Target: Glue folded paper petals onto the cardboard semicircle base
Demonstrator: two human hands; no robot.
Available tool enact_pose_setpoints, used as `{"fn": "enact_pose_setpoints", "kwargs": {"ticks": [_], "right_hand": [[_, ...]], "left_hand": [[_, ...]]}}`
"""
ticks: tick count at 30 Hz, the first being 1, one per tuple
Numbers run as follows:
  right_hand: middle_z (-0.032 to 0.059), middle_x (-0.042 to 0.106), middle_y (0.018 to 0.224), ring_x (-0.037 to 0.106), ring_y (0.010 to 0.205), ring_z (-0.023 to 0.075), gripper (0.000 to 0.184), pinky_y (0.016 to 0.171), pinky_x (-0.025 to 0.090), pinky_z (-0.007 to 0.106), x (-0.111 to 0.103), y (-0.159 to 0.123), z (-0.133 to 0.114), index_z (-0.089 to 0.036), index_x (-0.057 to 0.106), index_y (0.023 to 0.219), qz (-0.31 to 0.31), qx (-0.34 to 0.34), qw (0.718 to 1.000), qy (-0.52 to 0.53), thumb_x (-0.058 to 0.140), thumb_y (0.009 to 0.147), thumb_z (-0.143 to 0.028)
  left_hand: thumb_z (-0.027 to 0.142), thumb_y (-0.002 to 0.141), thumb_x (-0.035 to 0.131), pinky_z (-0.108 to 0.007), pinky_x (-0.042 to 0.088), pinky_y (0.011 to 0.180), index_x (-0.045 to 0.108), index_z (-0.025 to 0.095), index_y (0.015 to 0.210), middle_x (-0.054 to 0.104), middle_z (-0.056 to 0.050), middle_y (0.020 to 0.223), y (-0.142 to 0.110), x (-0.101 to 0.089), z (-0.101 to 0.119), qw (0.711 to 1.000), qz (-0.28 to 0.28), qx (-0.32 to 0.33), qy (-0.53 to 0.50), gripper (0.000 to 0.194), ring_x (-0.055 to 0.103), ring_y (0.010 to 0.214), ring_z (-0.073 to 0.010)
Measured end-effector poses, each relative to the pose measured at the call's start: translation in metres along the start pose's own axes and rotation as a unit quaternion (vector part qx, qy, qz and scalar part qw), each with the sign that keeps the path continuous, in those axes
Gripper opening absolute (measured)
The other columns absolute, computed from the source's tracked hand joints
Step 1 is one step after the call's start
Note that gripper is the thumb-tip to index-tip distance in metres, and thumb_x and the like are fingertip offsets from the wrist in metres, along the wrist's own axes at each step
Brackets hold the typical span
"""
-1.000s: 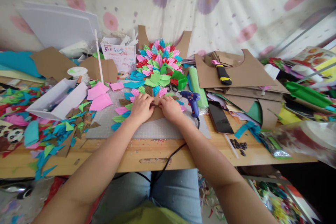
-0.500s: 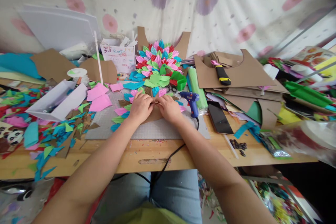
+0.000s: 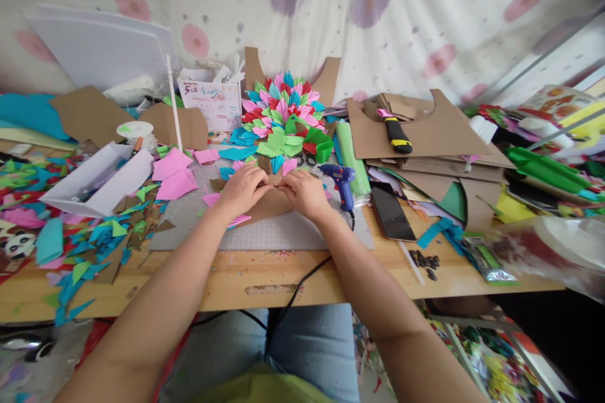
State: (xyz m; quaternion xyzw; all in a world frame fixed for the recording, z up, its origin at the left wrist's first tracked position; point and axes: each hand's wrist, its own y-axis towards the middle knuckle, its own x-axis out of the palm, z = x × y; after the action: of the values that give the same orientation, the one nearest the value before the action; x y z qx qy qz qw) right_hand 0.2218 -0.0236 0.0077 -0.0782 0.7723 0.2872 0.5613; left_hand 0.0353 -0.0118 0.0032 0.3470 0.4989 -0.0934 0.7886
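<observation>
My left hand (image 3: 246, 190) and my right hand (image 3: 305, 192) meet over a grey mat (image 3: 302, 238), fingers bent and thumbs close together. Both are closed on a brown cardboard piece (image 3: 271, 205), gripping it where their fingertips come together; the exact pinch is hidden. Pleated pink, blue and green paper petals line the cardboard's outer side, and a pink petal (image 3: 289, 167) shows just beyond my fingers. Past them lies green cut paper (image 3: 282, 145), before an upright cluster of colourful pleated petals (image 3: 283, 101). A blue glue gun (image 3: 341, 182) stands right of my right hand.
Pink paper sheets (image 3: 177, 184) and a white tray (image 3: 89, 182) lie to the left among coloured scraps (image 3: 101, 233). To the right are a phone (image 3: 391, 211), stacked cardboard (image 3: 416, 126), a yellow-black cutter (image 3: 396, 132) and dark beads (image 3: 425, 261). A black cord (image 3: 302, 286) crosses the table's front edge.
The cardboard piece has turned and tilted between my hands, so a petal now shows beneath my left wrist. My left hand has shifted slightly left. The view has moved a little.
</observation>
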Motion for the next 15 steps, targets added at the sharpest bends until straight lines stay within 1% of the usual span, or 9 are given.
{"fn": "enact_pose_setpoints", "kwargs": {"ticks": [5,9,13,15], "right_hand": [[0.0053,0.067,0.090,0.055,0.086,0.0176,0.018,0.075,0.035,0.026,0.003,0.003,0.001,-0.019,0.066,0.087,0.009,-0.004,1.000,-0.002,0.049,0.089,-0.026],[0.0064,0.068,0.088,0.056,0.085,0.0185,0.018,0.077,0.035,0.028,0.002,0.005,0.001,-0.017,0.066,0.087,0.006,0.001,1.000,-0.005,0.051,0.088,-0.026],[0.0067,0.068,0.088,0.057,0.087,0.0188,0.017,0.077,0.034,0.028,0.000,0.006,0.001,-0.017,0.067,0.088,0.001,0.011,1.000,-0.001,0.052,0.088,-0.026],[0.0069,0.068,0.089,0.057,0.087,0.0189,0.017,0.078,0.034,0.028,-0.001,0.005,0.003,-0.017,0.067,0.088,-0.003,0.015,1.000,-0.002,0.052,0.088,-0.026]], "left_hand": [[0.027,0.082,0.055,-0.035,0.043,0.083,0.054,0.020,0.074,0.059,-0.002,0.077,-0.001,-0.011,-0.008,0.999,-0.012,-0.023,-0.035,0.011,0.053,0.085,-0.0184],[0.029,0.083,0.052,-0.033,0.043,0.082,0.056,0.020,0.074,0.061,-0.002,0.079,-0.001,-0.017,-0.010,0.997,-0.013,-0.050,-0.054,0.013,0.055,0.086,-0.0180],[0.029,0.084,0.049,-0.032,0.044,0.083,0.058,0.020,0.075,0.063,-0.002,0.084,-0.005,-0.019,-0.014,0.996,0.001,-0.064,-0.063,0.015,0.057,0.089,-0.0174],[0.029,0.083,0.051,-0.031,0.045,0.083,0.058,0.020,0.075,0.064,-0.002,0.085,-0.007,-0.021,-0.020,0.995,0.019,-0.069,-0.064,0.014,0.058,0.089,-0.0172]]}}
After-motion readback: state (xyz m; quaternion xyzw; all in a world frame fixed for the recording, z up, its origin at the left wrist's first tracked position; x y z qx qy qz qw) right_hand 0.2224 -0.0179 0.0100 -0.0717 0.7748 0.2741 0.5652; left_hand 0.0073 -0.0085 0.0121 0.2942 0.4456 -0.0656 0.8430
